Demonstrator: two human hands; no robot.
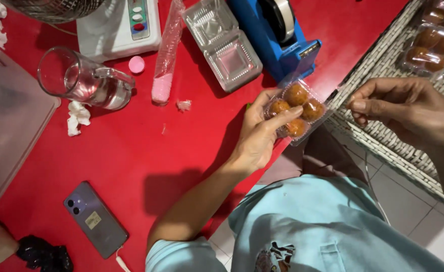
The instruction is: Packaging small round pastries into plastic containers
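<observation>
Left hand [262, 136] is clamped on a clear clamshell box [296, 112] of four brown balls, held at centre frame over the edge of the red table [131, 151]. Right hand [403, 113], at the right, is pinched on what appears to be clear tape. An empty clamshell [222, 43] and blue tape dispenser [277, 35] are seen at upper centre.

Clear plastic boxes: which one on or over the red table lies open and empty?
The hinged clear box lying beside the blue tape dispenser; the box in the left hand is closed around four brown balls.
</observation>
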